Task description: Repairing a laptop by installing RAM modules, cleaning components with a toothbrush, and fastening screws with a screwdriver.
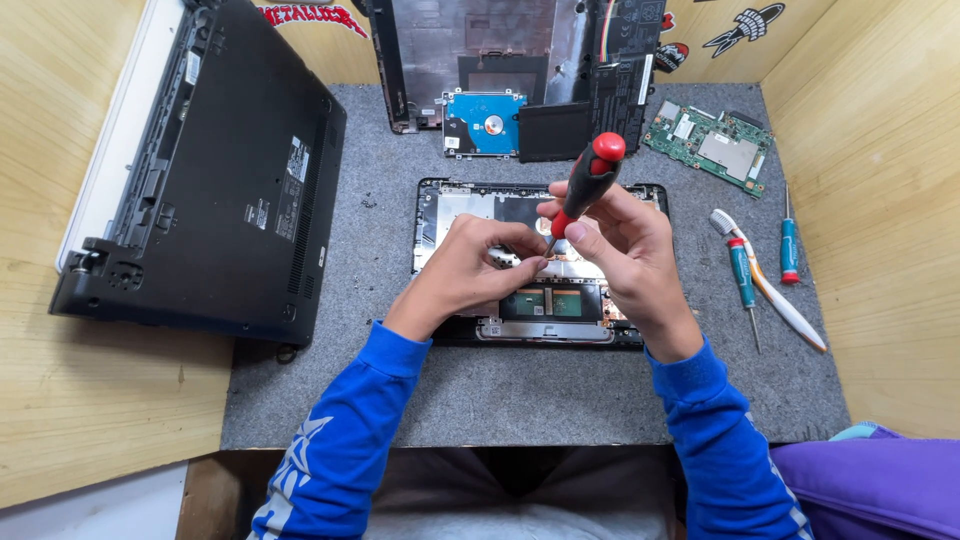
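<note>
A red-and-black screwdriver (588, 183) is grasped upright in the right hand (625, 255), its tip down in the opened laptop base (520, 300) at mid-worktop. The left hand (470, 270) is curled against the base, its grip judged empty. The base appears light, stiff and fragile; its edges are best held.

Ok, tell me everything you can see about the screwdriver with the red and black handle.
The screwdriver has a thick handle, black with red patches and a rounded red cap, and a thin metal shaft. It tilts, cap up and to the right, tip down toward the opened laptop base on the grey mat. The right hand grips the handle; the left hand has its fingers by the tip, which is hidden.
</note>
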